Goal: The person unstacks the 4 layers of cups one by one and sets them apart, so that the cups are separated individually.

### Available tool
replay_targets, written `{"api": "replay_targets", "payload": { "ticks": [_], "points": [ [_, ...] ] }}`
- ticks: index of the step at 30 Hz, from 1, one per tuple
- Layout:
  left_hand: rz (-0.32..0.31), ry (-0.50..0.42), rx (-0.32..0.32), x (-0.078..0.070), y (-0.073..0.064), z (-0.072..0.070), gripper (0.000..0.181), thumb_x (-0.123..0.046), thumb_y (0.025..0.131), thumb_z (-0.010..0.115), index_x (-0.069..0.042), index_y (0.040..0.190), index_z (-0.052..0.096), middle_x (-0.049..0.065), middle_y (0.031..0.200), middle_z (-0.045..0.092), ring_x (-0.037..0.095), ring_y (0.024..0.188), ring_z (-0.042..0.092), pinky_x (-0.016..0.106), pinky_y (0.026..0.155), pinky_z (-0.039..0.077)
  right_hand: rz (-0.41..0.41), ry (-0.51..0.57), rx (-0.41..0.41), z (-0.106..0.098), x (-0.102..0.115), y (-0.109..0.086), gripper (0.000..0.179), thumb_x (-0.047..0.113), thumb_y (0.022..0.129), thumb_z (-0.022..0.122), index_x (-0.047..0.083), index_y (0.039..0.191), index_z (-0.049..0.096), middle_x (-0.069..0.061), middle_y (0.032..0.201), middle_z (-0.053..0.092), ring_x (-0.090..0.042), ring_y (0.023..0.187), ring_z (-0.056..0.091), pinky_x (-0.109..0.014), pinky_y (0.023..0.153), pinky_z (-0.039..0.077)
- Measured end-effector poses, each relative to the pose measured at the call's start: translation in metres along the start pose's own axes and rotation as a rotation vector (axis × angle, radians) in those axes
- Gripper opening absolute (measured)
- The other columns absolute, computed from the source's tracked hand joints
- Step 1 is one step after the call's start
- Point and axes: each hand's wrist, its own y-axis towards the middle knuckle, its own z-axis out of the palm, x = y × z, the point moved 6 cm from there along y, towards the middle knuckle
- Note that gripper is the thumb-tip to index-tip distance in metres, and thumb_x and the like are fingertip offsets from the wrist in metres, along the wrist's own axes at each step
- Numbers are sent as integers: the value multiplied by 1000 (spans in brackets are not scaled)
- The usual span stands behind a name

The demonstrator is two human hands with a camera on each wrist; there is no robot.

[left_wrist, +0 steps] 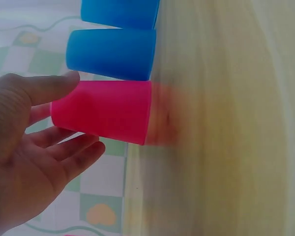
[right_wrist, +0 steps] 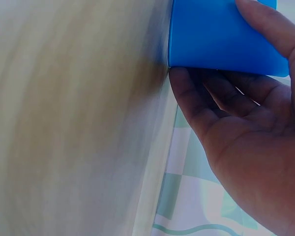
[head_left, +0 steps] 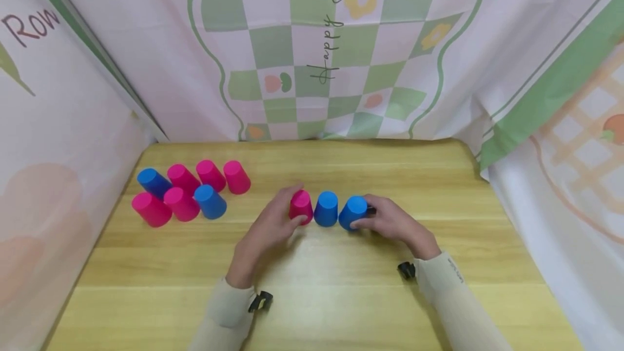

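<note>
Three upside-down cups stand in a row at the middle of the table: a pink cup (head_left: 300,208), a middle blue cup (head_left: 326,209) and a right blue cup (head_left: 353,212). My left hand (head_left: 275,218) holds the pink cup from its left side, thumb in front and fingers behind. In the left wrist view this pink cup (left_wrist: 103,110) rests with its rim on the table. From the other end, my right hand (head_left: 394,222) grips the right blue cup, also seen in the right wrist view (right_wrist: 221,37). Neither hand touches the middle blue cup.
At the table's left, several upside-down pink cups (head_left: 152,210) and two blue cups (head_left: 210,202) stand in two rows. The wooden table (head_left: 331,291) meets a checkered curtain (head_left: 319,42) at the back, with more cloth at both sides.
</note>
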Motion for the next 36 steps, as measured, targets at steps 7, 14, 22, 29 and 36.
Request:
{"api": "replay_targets", "payload": {
  "ticks": [7, 14, 22, 29, 36],
  "points": [
    [21, 48, -38, 1, -1, 1, 64, -9, 90, 70, -17, 147, 41, 4, 137, 51, 22, 125, 50, 41, 102, 49, -12, -11, -7, 0, 0, 0, 32, 42, 83, 77, 25, 106, 64, 3, 97, 64, -21, 90, 56, -38, 85, 51],
    [6, 58, -72, 2, -2, 1, 59, -12, 91, 69, -20, 144, 45, 0, 132, 53, 20, 122, 53, 40, 101, 49, 2, -6, -6, 0, 0, 0, 31, 42, 83, 77, 26, 105, 63, 3, 98, 64, -22, 91, 56, -38, 86, 50],
    [-16, 36, -115, 6, -9, -4, 56, -11, 90, 70, -21, 140, 47, -4, 130, 52, 17, 118, 52, 38, 96, 53, 17, 0, 3, 1, -3, 1, 30, 42, 83, 76, 26, 105, 63, 3, 98, 64, -23, 90, 56, -37, 85, 50],
    [-82, 23, -123, 12, -16, -18, 56, -16, 93, 67, -23, 143, 43, -5, 131, 50, 17, 120, 51, 40, 97, 53, 23, 6, 12, 1, -3, 0, 30, 44, 84, 75, 26, 104, 63, 2, 98, 64, -23, 89, 56, -37, 82, 51],
    [-155, -1, -140, 22, -22, -34, 61, -18, 92, 68, -24, 146, 40, -3, 136, 49, 22, 123, 50, 44, 99, 51, 17, -2, 4, 1, -3, 2, 29, 43, 84, 76, 26, 104, 63, 2, 97, 63, -22, 89, 56, -37, 82, 50]
  ]
}}
